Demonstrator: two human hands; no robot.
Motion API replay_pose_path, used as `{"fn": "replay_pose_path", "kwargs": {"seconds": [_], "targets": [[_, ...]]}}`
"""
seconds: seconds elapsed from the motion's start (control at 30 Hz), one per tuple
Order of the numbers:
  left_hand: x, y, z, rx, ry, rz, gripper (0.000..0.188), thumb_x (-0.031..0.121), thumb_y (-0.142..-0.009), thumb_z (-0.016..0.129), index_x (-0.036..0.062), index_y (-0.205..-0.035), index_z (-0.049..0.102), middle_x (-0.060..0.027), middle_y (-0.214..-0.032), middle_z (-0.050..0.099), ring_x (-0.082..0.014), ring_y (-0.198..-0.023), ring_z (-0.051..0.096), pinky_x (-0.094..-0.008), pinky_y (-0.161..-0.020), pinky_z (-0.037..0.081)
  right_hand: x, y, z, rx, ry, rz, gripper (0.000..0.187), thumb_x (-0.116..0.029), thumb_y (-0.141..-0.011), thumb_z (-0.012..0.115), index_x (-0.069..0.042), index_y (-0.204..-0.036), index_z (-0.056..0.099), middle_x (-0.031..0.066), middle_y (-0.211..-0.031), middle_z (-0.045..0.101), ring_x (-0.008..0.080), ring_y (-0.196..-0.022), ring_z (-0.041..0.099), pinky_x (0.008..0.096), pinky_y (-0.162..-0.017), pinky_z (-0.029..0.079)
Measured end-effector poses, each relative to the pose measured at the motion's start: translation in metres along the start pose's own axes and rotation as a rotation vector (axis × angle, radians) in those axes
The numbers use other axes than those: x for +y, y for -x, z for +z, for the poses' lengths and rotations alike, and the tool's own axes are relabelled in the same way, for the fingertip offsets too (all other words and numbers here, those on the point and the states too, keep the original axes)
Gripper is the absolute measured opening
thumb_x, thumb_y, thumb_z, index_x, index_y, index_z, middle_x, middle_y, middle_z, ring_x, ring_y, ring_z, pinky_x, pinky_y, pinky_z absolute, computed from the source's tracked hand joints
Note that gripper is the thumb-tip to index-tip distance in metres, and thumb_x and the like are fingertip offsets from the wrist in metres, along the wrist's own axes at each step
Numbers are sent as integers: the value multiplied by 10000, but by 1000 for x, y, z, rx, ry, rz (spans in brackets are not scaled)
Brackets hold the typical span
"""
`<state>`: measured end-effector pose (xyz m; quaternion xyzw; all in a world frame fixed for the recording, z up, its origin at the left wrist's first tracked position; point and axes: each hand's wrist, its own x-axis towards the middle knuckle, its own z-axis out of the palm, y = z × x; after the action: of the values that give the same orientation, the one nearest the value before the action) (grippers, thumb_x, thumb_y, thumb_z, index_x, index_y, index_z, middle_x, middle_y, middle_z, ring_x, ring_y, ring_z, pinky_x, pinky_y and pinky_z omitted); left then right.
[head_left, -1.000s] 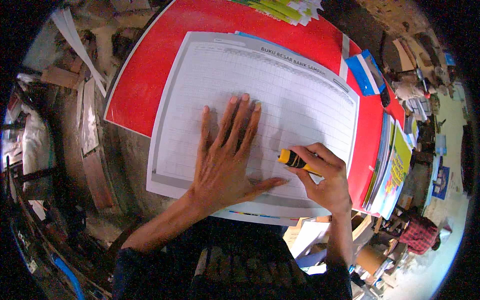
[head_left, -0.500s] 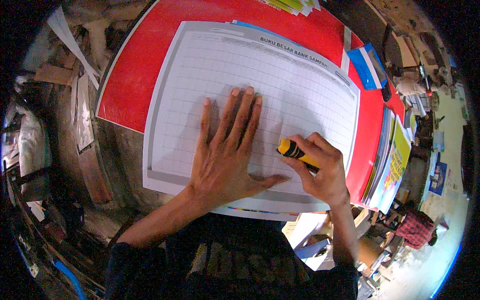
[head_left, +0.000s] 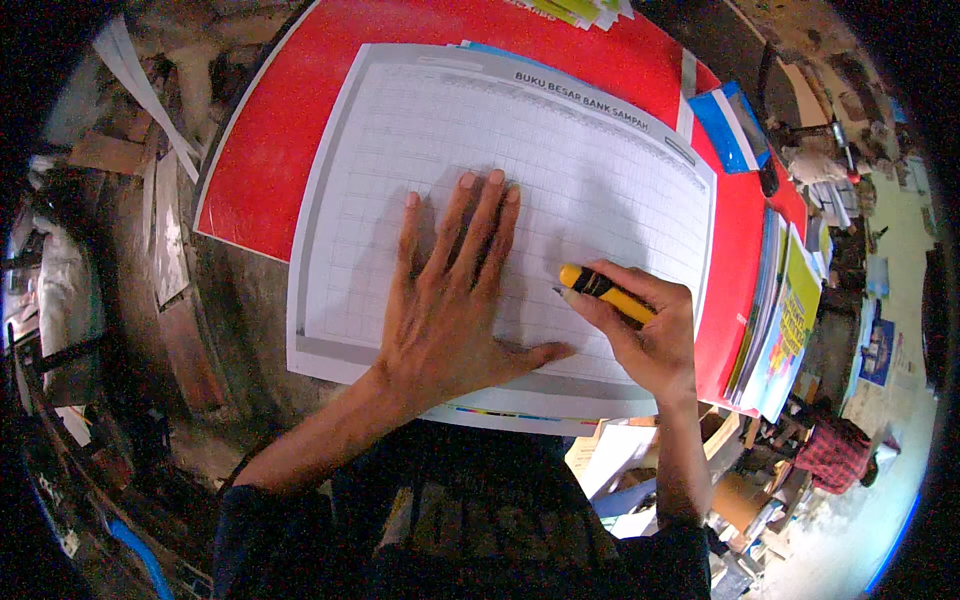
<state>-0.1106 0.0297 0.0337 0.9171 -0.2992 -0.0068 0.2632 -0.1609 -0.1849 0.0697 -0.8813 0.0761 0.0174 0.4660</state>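
Left hand (head_left: 450, 300) lies flat, palm down, fingers spread, pressing on a large white printed sheet with a ruled grid (head_left: 560, 150). Right hand (head_left: 645, 335) is closed around a yellow-and-black utility knife (head_left: 605, 292), its tip touching the sheet just beside the left thumb. The sheet rests on a big red board (head_left: 290, 130), which covers most of the surface; more sheets show under its near edge. At the board's right edge, a stack of coloured paper and card (head_left: 785, 320) stands on its side. A blue-and-white packet (head_left: 735, 125) lies at the far right corner, contents not visible. Paper scraps and cardboard (head_left: 130, 190) lie left of the board.
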Motion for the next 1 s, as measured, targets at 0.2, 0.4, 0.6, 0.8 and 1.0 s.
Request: {"fn": "replay_pose_path", "kwargs": {"seconds": [0.2, 0.4, 0.6, 0.8, 1.0], "targets": [[-3, -1, 1, 43, -5, -4, 1381, 748, -614, 806, -75, -1585, 270, -229, -1680, 246, -360, -1586, 177, -639, -1261, 66, 0, 0, -11, -113, 286, -203, 409, -28, -779, 827, -40, -1177, 731, 124, -976, 718, 280, -908, 735, 335, -816, 594], [-3, 1, 2, 55, 15, 28, 1387, 748, -614, 807, -75, -1587, 260, -238, -1675, 247, -370, -1583, 179, -650, -1258, 66, 5, 5, -14, -127, 349, -371, 514, 107, -702, 788, -53, -1187, 725, 103, -1063, 677, 278, -952, 712, 359, -824, 595], [-3, 2, 2, 32, 27, 17, 1387, 756, -627, 794, -74, -1593, 244, -236, -1678, 238, -378, -1581, 183, -658, -1254, 55, 2, 4, -13, -168, 406, -409, 520, 84, -705, 757, -78, -1196, 709, 111, -1066, 671, 320, -946, 711, 388, -810, 610], [-1, 1, 5, 20, 31, 17, 1391, 773, -630, 780, -68, -1598, 240, -235, -1683, 223, -379, -1586, 160, -662, -1252, 36, 4, 12, -2, -82, 406, -376, 477, 81, -711, 733, -68, -1164, 717, 103, -1032, 670, 314, -902, 709, 398, -787, 608], [-1, 1, 6, 26, 3, 21, 1397, 788, -629, 772, -67, -1598, 240, -226, -1685, 224, -373, -1589, 151, -664, -1250, 33, 15, 9, -4, -49, 533, -582, 455, 46, -696, 711, -91, -1129, 740, 69, -1047, 687, 280, -924, 707, 396, -800, 609]]}}
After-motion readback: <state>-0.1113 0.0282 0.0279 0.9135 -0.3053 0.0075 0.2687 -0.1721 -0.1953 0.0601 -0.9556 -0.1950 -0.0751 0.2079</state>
